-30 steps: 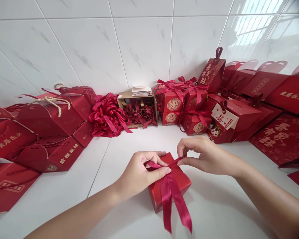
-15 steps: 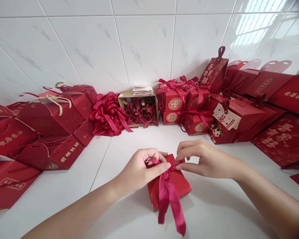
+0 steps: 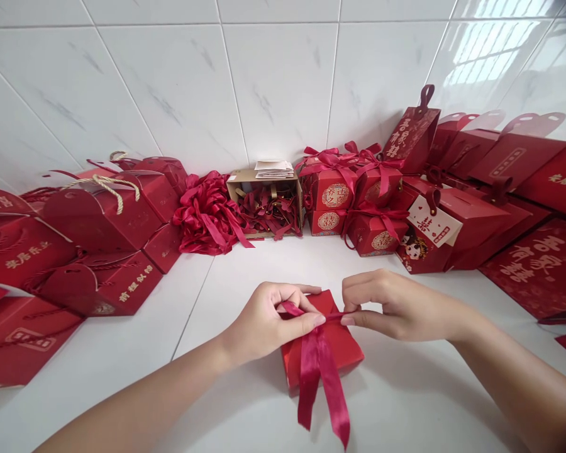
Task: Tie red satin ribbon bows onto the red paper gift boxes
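A small red box (image 3: 346, 345) rests on the white surface between my hands. Across its top runs a crimson ribbon (image 3: 331, 390), two tails of which hang down over the near side. My left hand (image 3: 276, 319) pinches the ribbon at its crossing between thumb and index finger, with a ribbon loop beside them and other fingers behind the box. Held between the thumb and fingers of my right hand (image 3: 382, 306) is a stretch of ribbon, pulled out to the right just above the box top.
Red gift boxes (image 3: 116, 286) are stacked at left. Along the tiled wall lie a heap of crimson ribbons (image 3: 210, 214), a cardboard box (image 3: 299, 207) of dark red straps, and ribbon-tied boxes (image 3: 330, 192). Larger red boxes (image 3: 471, 214) fill the right.
My right hand has moved slightly right, and the ribbon between the hands is now longer and straighter. My left hand keeps its pinch. The whole view has shifted a little.
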Demonstrator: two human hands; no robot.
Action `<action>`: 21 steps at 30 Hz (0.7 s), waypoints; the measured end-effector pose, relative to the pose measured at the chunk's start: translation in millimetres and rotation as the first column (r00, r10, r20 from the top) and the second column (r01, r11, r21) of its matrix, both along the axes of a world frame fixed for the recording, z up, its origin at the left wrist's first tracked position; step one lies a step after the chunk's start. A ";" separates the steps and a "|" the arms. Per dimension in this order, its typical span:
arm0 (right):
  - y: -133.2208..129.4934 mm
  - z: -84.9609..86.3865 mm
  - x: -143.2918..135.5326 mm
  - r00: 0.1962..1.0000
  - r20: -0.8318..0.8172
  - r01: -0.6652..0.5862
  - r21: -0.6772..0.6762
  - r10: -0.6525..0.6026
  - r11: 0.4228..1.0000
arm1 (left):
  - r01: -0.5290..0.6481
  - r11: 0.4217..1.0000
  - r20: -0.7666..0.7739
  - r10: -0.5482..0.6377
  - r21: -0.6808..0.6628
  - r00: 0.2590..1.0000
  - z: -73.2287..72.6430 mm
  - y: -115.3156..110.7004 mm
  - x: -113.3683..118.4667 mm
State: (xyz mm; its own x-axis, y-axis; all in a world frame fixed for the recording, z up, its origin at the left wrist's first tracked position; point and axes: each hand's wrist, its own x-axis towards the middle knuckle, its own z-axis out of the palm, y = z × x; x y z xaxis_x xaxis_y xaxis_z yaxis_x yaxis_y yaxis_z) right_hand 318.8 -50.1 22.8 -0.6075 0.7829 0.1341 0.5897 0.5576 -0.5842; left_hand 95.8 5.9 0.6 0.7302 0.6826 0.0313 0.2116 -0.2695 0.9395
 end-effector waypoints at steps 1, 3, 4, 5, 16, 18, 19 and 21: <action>0.4 0.4 1.9 1.000 0.012 -0.011 0.008 0.011 1.000 | -0.009 1.000 0.002 0.009 0.005 1.000 -1.0 0.2 0.1; 1.2 0.5 5.8 0.999 0.035 -0.038 0.022 0.037 0.999 | -0.021 1.000 0.007 0.021 0.014 1.000 -2.8 0.2 0.3; 1.8 0.1 7.6 0.998 0.047 -0.050 0.026 0.049 0.998 | -0.023 1.000 0.007 0.023 0.017 1.000 -3.5 0.2 0.4; 2.6 -0.7 9.0 0.997 0.059 -0.060 0.029 0.059 0.998 | -0.022 1.000 0.004 0.022 0.020 1.000 -4.1 0.2 0.4; 6.7 -8.2 4.5 1.000 0.017 -0.001 0.034 0.001 0.999 | 0.092 0.996 0.031 -0.092 0.015 0.995 3.7 1.6 -3.9; 6.5 -9.0 4.1 1.000 0.005 -0.018 0.048 0.018 0.999 | 0.060 0.998 0.020 -0.060 0.003 0.998 3.3 0.1 -2.8; 6.5 -9.7 4.2 1.000 -0.004 -0.024 0.058 0.024 0.998 | 0.049 0.999 0.015 -0.049 0.002 0.999 2.6 -0.7 -2.3; 6.8 -11.3 4.6 0.999 -0.019 -0.038 0.089 0.040 0.995 | 0.039 0.999 -0.001 -0.039 0.008 0.999 0.6 -1.8 -1.6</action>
